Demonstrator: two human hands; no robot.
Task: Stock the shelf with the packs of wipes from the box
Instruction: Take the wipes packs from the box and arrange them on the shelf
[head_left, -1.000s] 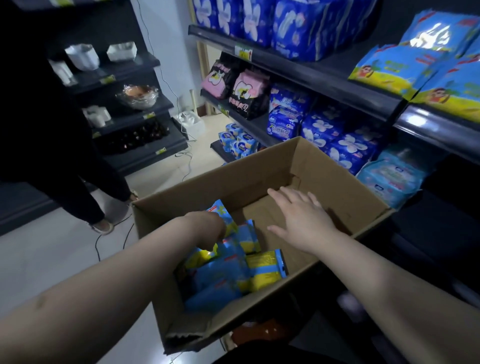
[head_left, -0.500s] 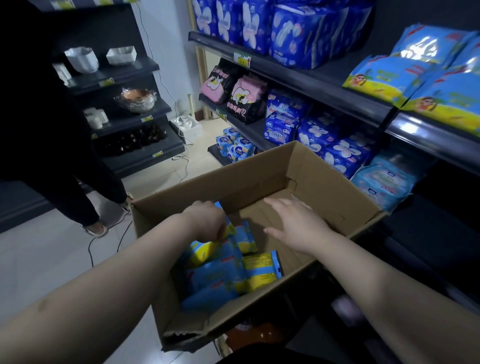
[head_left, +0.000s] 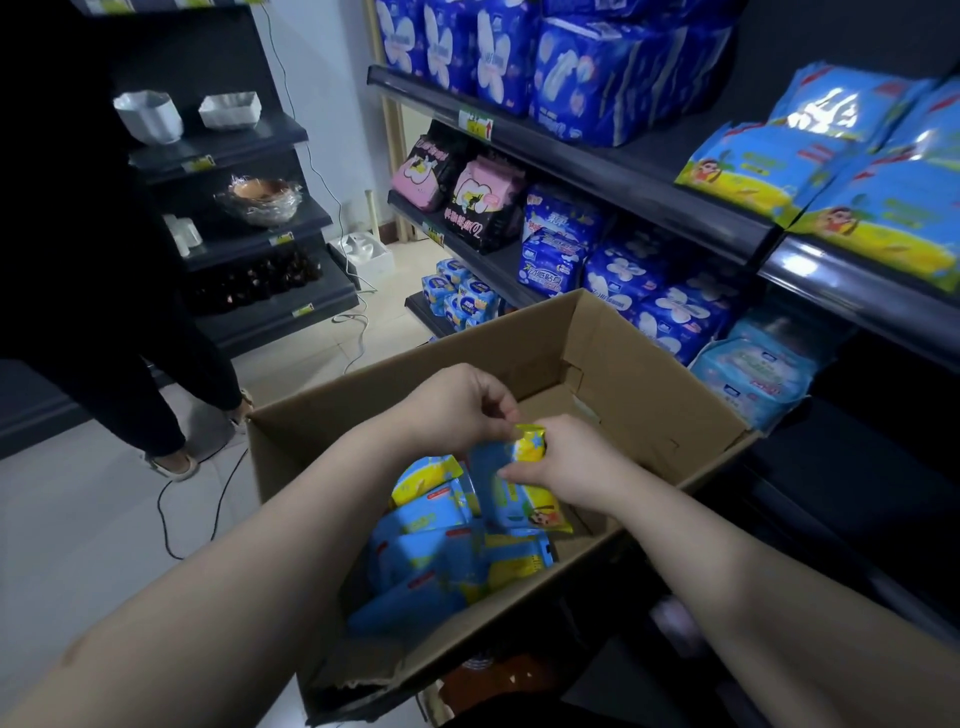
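Observation:
An open cardboard box (head_left: 649, 379) stands in front of me with several blue and yellow packs of wipes (head_left: 431, 561) piled in its near left part. One pack of wipes (head_left: 511, 488) is lifted upright above the pile. My left hand (head_left: 462, 405) pinches its top edge. My right hand (head_left: 563, 462) grips its right side near the yellow end. Matching packs (head_left: 769, 166) lie on the upper right shelf (head_left: 675, 208).
Blue, pink and black packets fill the dark shelves on the right. Pale blue packs (head_left: 753, 374) sit low beside the box. A person in dark trousers (head_left: 130, 374) stands at the left by another shelf unit (head_left: 249, 234). Cables (head_left: 208, 499) trail over the tiled floor.
My left hand has lifted one pack up out of the pile. My right hand moved left from above the box's bare floor and took hold of the same pack.

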